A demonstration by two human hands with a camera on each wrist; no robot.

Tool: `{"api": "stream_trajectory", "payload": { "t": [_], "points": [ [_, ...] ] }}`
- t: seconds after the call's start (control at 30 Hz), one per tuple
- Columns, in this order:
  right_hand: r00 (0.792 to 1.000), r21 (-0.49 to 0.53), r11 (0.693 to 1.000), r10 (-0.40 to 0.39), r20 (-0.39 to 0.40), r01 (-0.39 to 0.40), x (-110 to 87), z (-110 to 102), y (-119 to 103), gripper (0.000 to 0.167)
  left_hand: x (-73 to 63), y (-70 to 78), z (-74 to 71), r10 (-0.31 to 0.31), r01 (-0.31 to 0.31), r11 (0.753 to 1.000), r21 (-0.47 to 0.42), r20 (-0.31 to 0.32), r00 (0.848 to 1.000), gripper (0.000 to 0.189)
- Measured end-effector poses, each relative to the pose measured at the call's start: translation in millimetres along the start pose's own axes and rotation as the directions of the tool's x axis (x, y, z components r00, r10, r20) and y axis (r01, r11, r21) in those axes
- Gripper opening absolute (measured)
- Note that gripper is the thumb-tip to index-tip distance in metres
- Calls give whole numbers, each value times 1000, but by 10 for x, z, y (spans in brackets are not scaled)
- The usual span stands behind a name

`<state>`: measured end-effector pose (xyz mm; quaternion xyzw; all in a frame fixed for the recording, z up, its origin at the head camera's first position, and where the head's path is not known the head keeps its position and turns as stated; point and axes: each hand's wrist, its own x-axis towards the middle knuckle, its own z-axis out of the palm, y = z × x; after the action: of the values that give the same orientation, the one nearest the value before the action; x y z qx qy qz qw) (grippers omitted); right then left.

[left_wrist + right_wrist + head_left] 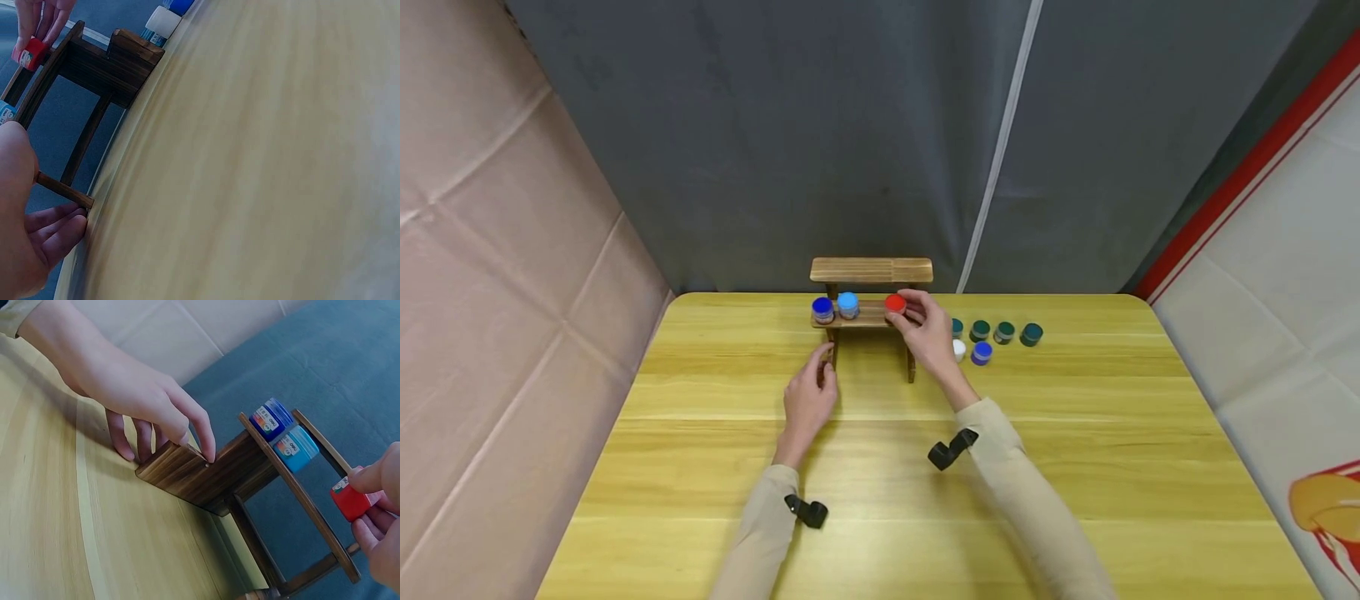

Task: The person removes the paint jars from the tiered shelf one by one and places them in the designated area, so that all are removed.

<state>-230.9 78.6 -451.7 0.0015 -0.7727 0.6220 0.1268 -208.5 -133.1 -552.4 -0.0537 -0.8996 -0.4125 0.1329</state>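
A small dark wooden two-tier rack [872, 314] stands at the back of the table. My right hand [927, 332] pinches a red-lidded paint jar [895, 303] at the right end of its lower shelf. In the right wrist view, thumb and fingers hold the red jar [351, 499] from its sides, over the shelf. A dark blue jar [823, 309] and a light blue jar [848, 305] sit side by side on the shelf's left part. My left hand [811, 397] grips the rack's left side panel [187, 472], fingers on both sides of it.
Right of the rack several dark green jars [1004, 332] stand in a row. In front of them are a white jar [958, 349] and a blue jar [982, 353]. A grey curtain [820, 150] hangs behind the table's back edge.
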Motion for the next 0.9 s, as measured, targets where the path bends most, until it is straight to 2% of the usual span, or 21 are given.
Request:
{"api": "stream_trajectory", "payload": {
  "t": [0.3, 0.63, 0.9],
  "points": [
    [999, 17, 1000, -26, -47, 27, -14, -169, 60, 39, -3, -8, 12, -7, 7, 1000, -10, 13, 1000, 42],
    [994, -8, 1000, 10, -108, -11, -74, -394, 116, 39, -4, 5, 3, -22, 22, 1000, -11, 14, 1000, 42],
    [991, 32, 999, 8, -133, -4, -106, -550, 167, 41, -9, -14, 12, -21, 21, 1000, -11, 12, 1000, 42]
  ]
}}
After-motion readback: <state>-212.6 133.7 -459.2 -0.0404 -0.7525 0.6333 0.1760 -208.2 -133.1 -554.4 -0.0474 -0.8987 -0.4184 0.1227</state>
